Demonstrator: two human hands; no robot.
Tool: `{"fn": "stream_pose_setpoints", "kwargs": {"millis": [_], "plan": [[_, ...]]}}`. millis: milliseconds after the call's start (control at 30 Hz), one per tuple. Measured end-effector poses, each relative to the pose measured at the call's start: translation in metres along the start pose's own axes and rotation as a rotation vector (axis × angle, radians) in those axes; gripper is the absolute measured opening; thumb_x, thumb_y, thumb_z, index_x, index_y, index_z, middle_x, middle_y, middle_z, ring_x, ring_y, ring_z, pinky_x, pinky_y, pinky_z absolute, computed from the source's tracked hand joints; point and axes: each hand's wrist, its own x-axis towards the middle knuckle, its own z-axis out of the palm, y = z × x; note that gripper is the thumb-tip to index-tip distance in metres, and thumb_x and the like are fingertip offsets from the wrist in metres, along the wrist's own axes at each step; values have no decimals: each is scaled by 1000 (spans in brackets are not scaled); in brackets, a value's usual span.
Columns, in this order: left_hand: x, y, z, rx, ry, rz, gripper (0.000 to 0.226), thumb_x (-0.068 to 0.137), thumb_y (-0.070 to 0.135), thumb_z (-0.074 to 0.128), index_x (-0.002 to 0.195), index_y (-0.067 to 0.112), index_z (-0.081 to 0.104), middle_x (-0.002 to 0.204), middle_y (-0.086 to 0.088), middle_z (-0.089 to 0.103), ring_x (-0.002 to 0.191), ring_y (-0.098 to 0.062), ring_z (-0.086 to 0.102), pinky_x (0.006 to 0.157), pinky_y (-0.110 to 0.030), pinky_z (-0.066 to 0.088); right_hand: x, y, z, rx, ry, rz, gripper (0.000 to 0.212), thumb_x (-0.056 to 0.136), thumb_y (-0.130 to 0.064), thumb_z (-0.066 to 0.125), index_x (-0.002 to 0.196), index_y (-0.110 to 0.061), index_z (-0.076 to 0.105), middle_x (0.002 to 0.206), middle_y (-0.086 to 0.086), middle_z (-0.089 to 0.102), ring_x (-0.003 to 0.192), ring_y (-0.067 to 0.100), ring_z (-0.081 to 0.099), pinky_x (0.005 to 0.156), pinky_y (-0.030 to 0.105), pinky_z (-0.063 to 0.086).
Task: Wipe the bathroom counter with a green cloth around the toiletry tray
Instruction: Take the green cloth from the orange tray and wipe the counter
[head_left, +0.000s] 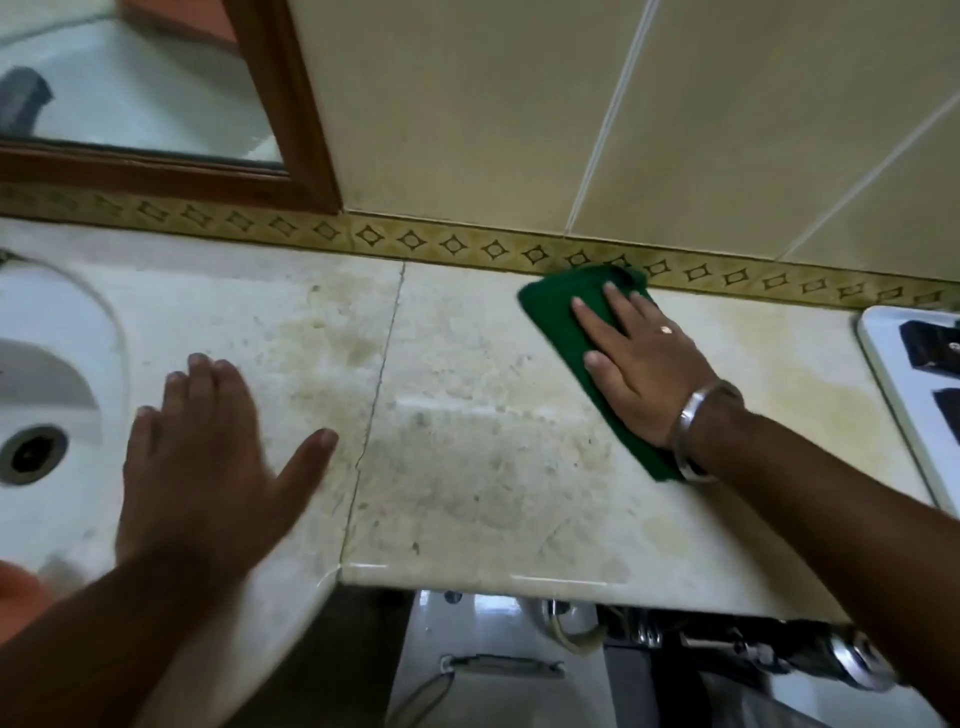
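Flat and spread, the right hand (641, 364) presses palm-down on the green cloth (576, 338), gripping nothing, at the counter's (467, 467) back edge against the patterned tile border (452, 244). Left hand (208, 457) hovers open and empty, fingers splayed, beside the sink (47, 374). White toiletry tray (883, 374) sits far right.

Dim, yellowish light here, soft all over. The left hand (208, 457) smears with motion blur, its fingers (200, 371) hazy. A pale sheen streaks the tabletop (467, 441) along its front edge. Wide-angle bending curves the wall tiles (519, 104) at the edges.
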Motion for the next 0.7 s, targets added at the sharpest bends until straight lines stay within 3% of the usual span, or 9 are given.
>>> {"fn": "stream_pose_setpoints", "kwargs": {"millis": [133,233,367,433,500,600,700], "plan": [[5,3,0,18,-30,-18,101,86,78,23,144,-5,26,150,-30,33,136,-46,34,108,-62,31,35,-50,1,-66,-22,-197,62,91,-55,11,150,-37,6,160,12,11,144,37,15,116,46,15],[3,5,-4,6,-43,-17,102,85,77,23,147,-4,25,153,-29,30,140,-45,29,111,-60,27,3,-73,1,-119,-43,-431,63,91,-61,16,149,-38,8,158,16,14,143,41,16,115,54,18],[2,5,-7,-18,-42,-10,106,83,79,19,150,-4,21,158,-27,24,145,-42,23,116,-58,23,-84,-21,1,-37,-180,-888,57,94,-58,28,148,-40,25,158,11,21,143,37,21,109,59,30],[2,4,-7,-38,-37,0,107,83,80,18,152,-2,19,160,-26,21,148,-40,20,117,-56,20,-79,25,-7,-55,-193,-826,55,95,-57,21,147,-40,25,157,11,24,142,37,25,101,62,39],[3,5,-6,-63,-26,7,107,83,81,19,153,-1,16,161,-24,19,149,-38,17,119,-55,18,-39,42,-16,-99,-194,-605,59,94,-59,11,148,-37,19,156,14,21,141,38,23,101,63,38],[0,4,-6,-81,-19,3,107,83,81,18,154,1,13,162,-23,15,150,-36,14,120,-53,15,22,2,-12,-117,-108,-364,63,90,-61,8,149,-39,6,160,14,10,145,37,12,115,53,19],[-3,3,-6,-75,-22,0,106,84,80,15,155,2,11,164,-21,12,151,-34,12,121,-52,14,19,-73,4,-131,-10,-377,62,91,-58,13,150,-37,8,158,18,14,142,41,18,114,50,15]]}}
